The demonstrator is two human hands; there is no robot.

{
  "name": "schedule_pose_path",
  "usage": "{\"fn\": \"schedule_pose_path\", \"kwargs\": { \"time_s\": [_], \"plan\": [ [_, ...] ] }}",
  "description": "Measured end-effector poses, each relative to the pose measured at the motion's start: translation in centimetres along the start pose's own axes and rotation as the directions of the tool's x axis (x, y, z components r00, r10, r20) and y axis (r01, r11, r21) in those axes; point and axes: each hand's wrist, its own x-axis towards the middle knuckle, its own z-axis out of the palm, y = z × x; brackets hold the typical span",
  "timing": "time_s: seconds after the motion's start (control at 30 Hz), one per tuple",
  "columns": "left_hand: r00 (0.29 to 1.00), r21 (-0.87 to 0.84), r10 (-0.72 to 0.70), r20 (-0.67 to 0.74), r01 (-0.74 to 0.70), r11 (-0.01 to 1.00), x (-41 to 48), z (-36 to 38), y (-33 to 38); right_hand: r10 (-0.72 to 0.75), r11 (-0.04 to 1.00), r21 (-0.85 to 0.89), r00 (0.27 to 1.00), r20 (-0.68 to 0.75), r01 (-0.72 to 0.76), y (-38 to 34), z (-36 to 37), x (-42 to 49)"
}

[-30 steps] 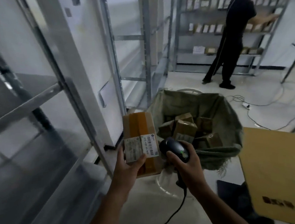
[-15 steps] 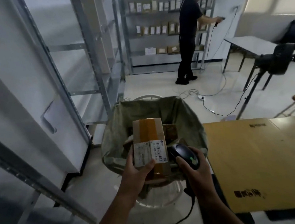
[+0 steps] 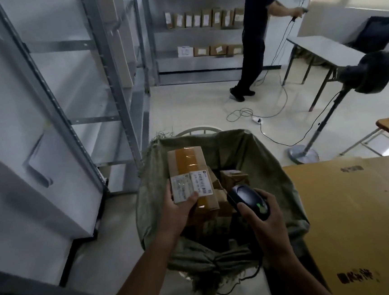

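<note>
Left hand (image 3: 178,211) grips a taped cardboard parcel (image 3: 186,163), label up, above an open sack (image 3: 275,163) of boxes; right hand (image 3: 270,227) wraps a black scanner (image 3: 246,198) just beside it. Scanning seems underway; next, aim the scanner squarely at the barcode label (image 3: 201,184)

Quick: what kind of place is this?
Probably a parcel storeroom: metal shelves hold labelled parcels, a sack holds more boxes, and the right hand grips a barcode scanner beside the labelled box in the left hand.
</note>
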Motion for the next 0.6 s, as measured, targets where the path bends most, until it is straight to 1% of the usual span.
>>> {"fn": "schedule_pose_path", "kwargs": {
  "time_s": [0.17,0.37,0.43,0.5,0.6],
  "plan": [
    [0.998,-0.038,-0.029,-0.053,0.027,0.999,5.5,-1.8,1.1,-0.001,0.999,-0.034,0.999,0.035,0.002,0.0,4.1,1.8],
    [0.997,0.093,-0.028,-0.073,0.035,0.995,9.6,-2.3,3.0,-0.004,0.999,-0.038,0.999,0.035,0.005,-0.4,5.7,3.5],
    [0.995,0.192,-0.010,-0.099,0.029,0.981,9.8,-2.2,2.8,0.003,0.999,-0.035,0.999,0.035,-0.002,-0.2,5.8,4.0],
    [0.991,0.321,0.079,-0.109,-0.041,0.946,9.6,-2.1,1.8,0.013,1.000,-0.027,0.999,0.038,-0.012,0.2,5.8,4.2],
    [0.986,0.519,0.161,-0.053,-0.111,0.848,8.1,-1.9,0.1,0.020,0.999,-0.027,0.999,0.045,-0.019,0.8,5.7,4.3]
  ]
}}
